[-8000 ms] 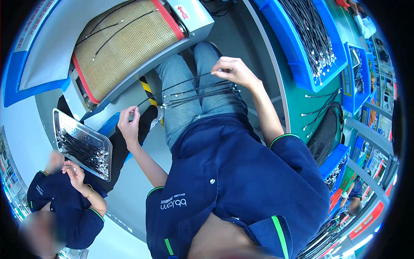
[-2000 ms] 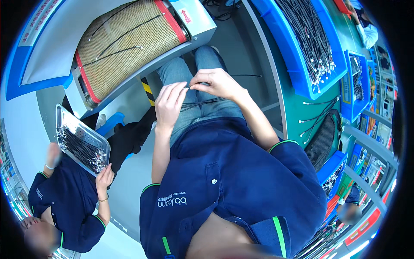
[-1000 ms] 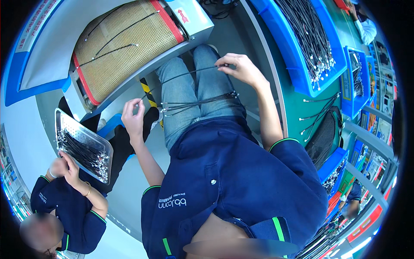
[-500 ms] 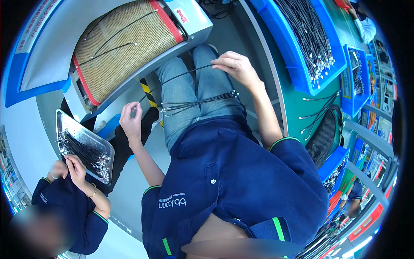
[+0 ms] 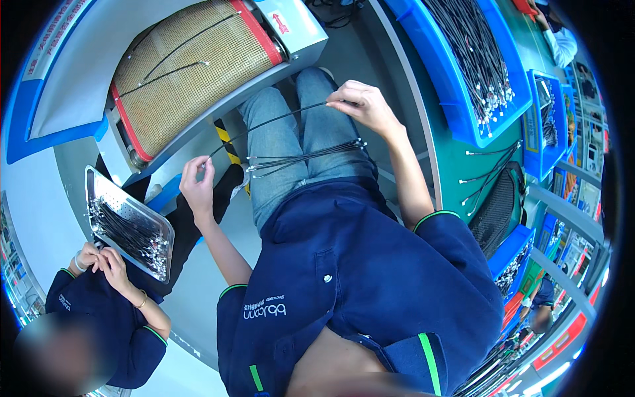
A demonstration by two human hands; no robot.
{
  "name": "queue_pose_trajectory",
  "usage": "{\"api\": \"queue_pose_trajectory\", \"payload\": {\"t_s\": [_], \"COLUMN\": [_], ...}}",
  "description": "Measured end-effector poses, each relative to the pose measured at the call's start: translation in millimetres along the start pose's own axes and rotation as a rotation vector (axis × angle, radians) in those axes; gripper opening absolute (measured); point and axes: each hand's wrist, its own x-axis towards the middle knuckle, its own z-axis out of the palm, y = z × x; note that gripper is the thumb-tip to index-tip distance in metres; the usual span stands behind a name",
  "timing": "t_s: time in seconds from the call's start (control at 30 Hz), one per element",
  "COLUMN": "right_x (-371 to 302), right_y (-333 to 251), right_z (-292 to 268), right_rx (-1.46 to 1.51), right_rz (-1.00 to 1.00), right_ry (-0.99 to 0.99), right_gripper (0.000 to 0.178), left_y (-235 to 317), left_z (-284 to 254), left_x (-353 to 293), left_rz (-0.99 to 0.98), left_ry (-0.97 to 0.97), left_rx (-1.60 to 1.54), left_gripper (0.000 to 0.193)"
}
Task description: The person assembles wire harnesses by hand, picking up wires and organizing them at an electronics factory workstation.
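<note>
A thin black cable (image 5: 266,123) is stretched above my thighs, bowing slightly between my two hands. My left hand (image 5: 198,186) pinches one end between thumb and fingers. At the other end, my right hand (image 5: 362,106) closes its fingertips on the cable, higher and further right. Just below, across my lap, lies a bundle of similar black cables (image 5: 304,157) with small pale connectors at both ends. The connectors of the held cable are mostly hidden in my fingers.
Ahead on the left, a mesh conveyor belt (image 5: 175,122) with red edges carries several cables. A co-worker sits at left beside a metal tray (image 5: 167,221) of cables. On the right, a green table (image 5: 450,169) bears a blue bin (image 5: 456,122) full of cables and some loose ones.
The cables on the belt have shifted slightly left. My left hand has moved a little left, the cable still held between both hands. The co-worker's hands have come together and drawn back from the tray.
</note>
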Motion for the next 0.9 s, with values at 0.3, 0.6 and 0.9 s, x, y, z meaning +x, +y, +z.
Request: {"api": "queue_pose_trajectory", "payload": {"t_s": [0.3, 0.6, 0.9], "right_x": [12.8, 121.1, 219.2], "right_y": [-0.1, -20.1, -29.2], "right_z": [10.7, 36.8, 58.3], "right_rx": [0.023, -0.089, -0.179], "right_rz": [0.044, -0.051, -0.103], "right_ry": [-0.066, 0.02, 0.097], "right_gripper": [0.008, 0.013, 0.016], "left_y": [-12.9, -38.1, -63.2], "left_z": [-10.8, -73.0, -128.0], "left_x": [12.2, 104.9, 186.7], "left_rz": [0.009, 0.066, 0.174], "left_ry": [0.009, 0.073, 0.108], "left_rx": [-0.016, 0.089, 0.269], "left_gripper": [0.009, 0.009, 0.015]}}
